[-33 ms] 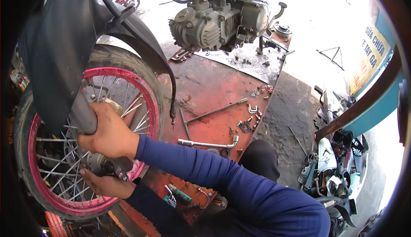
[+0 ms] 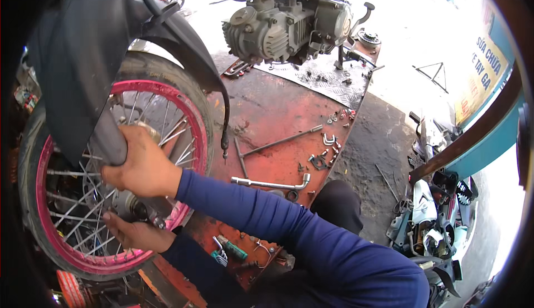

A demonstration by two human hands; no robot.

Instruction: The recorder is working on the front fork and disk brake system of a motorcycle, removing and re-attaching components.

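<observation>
A spoked motorcycle wheel with a pink rim (image 2: 199,116) and black tyre (image 2: 203,85) stands on the left, under a black mudguard (image 2: 194,66). My right hand (image 2: 143,160), in a blue sleeve, crosses over and is wrapped round the lower part of the grey fork leg (image 2: 105,141). Below it, my left hand (image 2: 142,237), in a dark sleeve, is by the wheel hub (image 2: 123,205) with its thumb and fingers apart among the spokes. Nothing shows between them; some fingertips are hidden. A metal axle end (image 2: 158,222) sticks out beside the hub.
On the red metal platform (image 2: 267,113) lie a T-handle wrench (image 2: 283,141), a bent socket wrench (image 2: 272,185), several bolts, and hex keys (image 2: 219,255). An engine (image 2: 283,27) hangs above its far end. Motorcycle parts (image 2: 428,213) are heaped at the right, by a blue post (image 2: 489,135).
The wheel, the fork leg and both hands sit slightly higher in the picture. My right hand keeps its grip on the fork leg.
</observation>
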